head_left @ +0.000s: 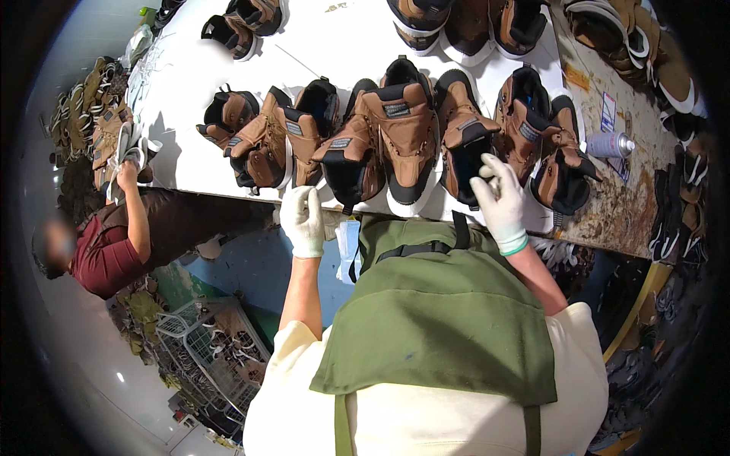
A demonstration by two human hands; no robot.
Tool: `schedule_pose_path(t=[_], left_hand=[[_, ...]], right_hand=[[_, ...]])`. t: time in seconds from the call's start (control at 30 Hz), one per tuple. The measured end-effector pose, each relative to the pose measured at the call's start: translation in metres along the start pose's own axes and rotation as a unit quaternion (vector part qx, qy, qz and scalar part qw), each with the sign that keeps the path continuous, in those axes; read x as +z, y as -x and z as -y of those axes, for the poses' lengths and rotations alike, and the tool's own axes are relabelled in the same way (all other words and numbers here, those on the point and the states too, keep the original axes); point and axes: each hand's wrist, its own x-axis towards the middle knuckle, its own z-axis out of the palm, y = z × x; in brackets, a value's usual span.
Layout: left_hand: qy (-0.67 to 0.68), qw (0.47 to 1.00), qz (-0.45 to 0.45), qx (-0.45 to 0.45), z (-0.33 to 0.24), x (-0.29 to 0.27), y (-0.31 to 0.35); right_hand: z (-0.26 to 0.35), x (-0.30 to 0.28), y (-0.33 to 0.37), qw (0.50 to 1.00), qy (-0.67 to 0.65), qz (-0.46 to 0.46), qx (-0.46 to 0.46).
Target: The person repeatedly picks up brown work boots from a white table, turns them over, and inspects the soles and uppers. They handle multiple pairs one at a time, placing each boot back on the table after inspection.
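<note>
Both my hands wear white knit gloves. My left hand (303, 222) hovers at the table's front edge, its fingers loosely bent and a little apart, with nothing visible in it. The nearest thing to it is a brown ankle boot (306, 135) with a black collar. My right hand (502, 205) is open, thumb and fingers spread, beside the dark opening of another brown boot (465, 121); whether the fingertips touch it I cannot tell. Between the hands, a brown boot (398, 140) points its toe toward me. Several more like it stand in the same row, some tilted.
The white tabletop (182, 144) carries more boots (465, 34) at its far side. A spray can (610, 145) lies on the stained right part. At the left, a person in a dark red shirt (114, 258) handles shoes. A wire cart (217, 349) with shoes stands lower left.
</note>
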Motion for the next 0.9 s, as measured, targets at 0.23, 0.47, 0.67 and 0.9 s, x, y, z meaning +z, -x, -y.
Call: schedule_pose_path(t=[0.23,0.47,0.67,0.9], left_hand=[[-0.072,0.995,0.043,0.061,0.0,-0.022,0.0],[-0.054,0.995,0.049,0.075,0.021,-0.034,-0.041],[0.032,0.989,0.102,0.099,0.041,-0.035,-0.058],[0.034,0.987,0.148,0.054,0.088,-0.014,-0.067]], right_hand=[[0.023,0.047,-0.003,0.995,-0.016,0.076,-0.068],[0.036,0.098,0.005,0.992,0.025,0.121,0.0],[0.079,0.139,-0.001,0.977,0.186,0.098,-0.046],[0.112,0.194,-0.033,0.922,0.332,0.144,-0.138]])
